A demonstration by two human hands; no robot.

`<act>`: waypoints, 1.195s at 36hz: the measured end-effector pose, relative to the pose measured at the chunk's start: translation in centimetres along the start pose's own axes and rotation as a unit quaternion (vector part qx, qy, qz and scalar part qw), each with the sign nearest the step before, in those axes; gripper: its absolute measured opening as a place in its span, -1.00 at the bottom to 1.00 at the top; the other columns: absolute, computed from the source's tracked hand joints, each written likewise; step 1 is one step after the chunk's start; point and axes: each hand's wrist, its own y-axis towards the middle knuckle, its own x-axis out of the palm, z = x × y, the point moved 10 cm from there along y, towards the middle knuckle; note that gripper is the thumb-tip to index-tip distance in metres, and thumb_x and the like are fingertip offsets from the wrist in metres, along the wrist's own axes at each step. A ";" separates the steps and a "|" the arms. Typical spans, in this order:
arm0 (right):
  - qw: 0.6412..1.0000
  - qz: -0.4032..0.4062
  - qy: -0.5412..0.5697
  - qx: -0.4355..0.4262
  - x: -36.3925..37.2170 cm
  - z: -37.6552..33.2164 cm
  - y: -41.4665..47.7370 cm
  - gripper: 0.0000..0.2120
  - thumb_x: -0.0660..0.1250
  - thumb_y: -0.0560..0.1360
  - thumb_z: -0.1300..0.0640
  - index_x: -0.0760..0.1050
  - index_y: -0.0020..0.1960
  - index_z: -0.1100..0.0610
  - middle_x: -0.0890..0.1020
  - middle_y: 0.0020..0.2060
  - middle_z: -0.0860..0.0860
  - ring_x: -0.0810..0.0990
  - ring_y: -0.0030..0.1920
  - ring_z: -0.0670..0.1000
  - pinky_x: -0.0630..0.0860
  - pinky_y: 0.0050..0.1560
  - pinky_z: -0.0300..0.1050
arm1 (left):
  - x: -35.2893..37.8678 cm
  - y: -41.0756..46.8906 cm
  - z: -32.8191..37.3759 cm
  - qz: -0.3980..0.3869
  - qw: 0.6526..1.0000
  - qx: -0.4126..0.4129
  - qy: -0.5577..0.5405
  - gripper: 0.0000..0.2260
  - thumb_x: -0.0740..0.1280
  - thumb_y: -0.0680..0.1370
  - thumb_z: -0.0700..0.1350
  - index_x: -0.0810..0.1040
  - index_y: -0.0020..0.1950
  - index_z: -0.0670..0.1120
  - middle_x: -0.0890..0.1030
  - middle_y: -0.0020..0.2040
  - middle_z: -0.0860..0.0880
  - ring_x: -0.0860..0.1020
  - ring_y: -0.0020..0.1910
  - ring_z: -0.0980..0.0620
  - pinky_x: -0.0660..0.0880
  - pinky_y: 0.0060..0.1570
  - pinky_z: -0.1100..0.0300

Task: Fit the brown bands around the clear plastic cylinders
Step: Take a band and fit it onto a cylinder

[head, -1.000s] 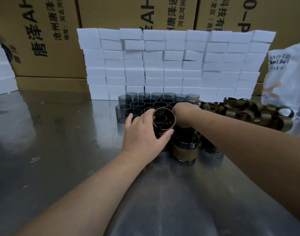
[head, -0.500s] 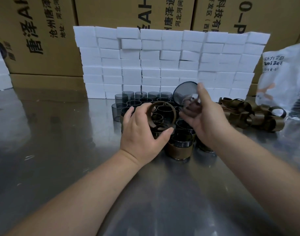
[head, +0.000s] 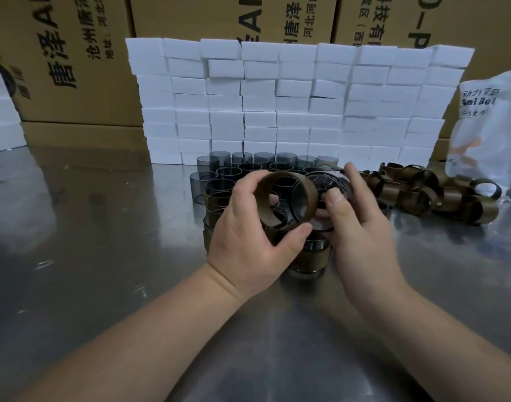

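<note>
I log few banded cylinders near, many bare cylinders far; left hand grips a brown band, right hand pinches a clear cylinder.

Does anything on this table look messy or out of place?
Only the loose brown bands on the right: they lie in a tangled heap, while the clear cylinders stand upright in tidy rows.

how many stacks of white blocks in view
2: a wide wall of white blocks behind the clear cylinders, and a second stack at the far left edge, partly cut off.
</note>
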 end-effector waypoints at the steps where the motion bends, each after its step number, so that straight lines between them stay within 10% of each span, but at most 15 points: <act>1: 1.000 0.004 -0.010 -0.015 -0.1 -0.4 -0.1 -0.63 0.32 0.27 -0.24 0.38 0.06 -0.44 0.59 0.14 -0.12 0.57 0.15 -0.12 0.43 0.29 0.04 | 0.0 -0.1 0.3 0.004 1.000 0.005 -0.017 -0.41 0.31 0.35 0.11 0.26 0.28 -0.13 0.45 0.10 0.02 0.54 0.02 0.11 0.51 0.02 0.14; 6: 0.998 -0.009 -0.047 -0.032 0.3 -1.3 -0.5 -0.69 0.23 0.39 -0.14 0.37 0.11 -0.41 0.46 0.31 -0.08 0.45 0.29 -0.14 0.35 0.36 0.00 | 0.3 -0.5 1.1 0.021 0.999 0.007 -0.025 -0.37 0.33 0.35 0.10 0.20 0.30 -0.14 0.36 0.09 0.24 0.41 0.04 0.31 0.35 0.08 0.51; 19: 0.995 -0.095 -0.015 0.009 2.5 -1.0 -1.2 -0.42 0.21 0.15 -0.32 0.29 0.17 -0.28 0.33 0.37 -0.03 0.41 0.31 -0.11 0.34 0.36 0.01 | 0.7 -0.6 1.8 0.003 1.000 0.013 0.022 -0.41 0.28 0.36 0.11 0.18 0.32 -0.03 0.34 0.19 0.01 0.34 0.12 0.30 0.17 0.07 0.68; 32: 0.992 -0.108 -0.067 0.013 2.6 -0.6 -1.4 -0.22 0.27 0.05 -0.21 0.14 0.26 -0.32 0.22 0.44 -0.04 0.31 0.39 -0.07 0.30 0.39 0.05 | 2.0 -0.8 2.8 -0.116 0.991 0.059 0.000 -0.37 0.12 0.41 -0.03 0.03 0.43 -0.16 0.32 0.39 -0.23 0.34 0.32 0.03 0.25 0.26 0.41; 43: 0.991 -0.122 -0.044 0.017 2.7 -0.6 -1.5 -0.18 0.32 0.11 -0.11 0.12 0.34 -0.31 0.31 0.39 -0.11 0.50 0.16 -0.25 0.46 0.11 -0.27 | 1.0 -0.7 1.8 -0.038 0.998 0.024 -0.045 -0.56 0.02 0.52 -0.12 0.12 0.40 -0.12 0.39 0.32 -0.07 0.37 0.30 0.12 0.25 0.29 0.40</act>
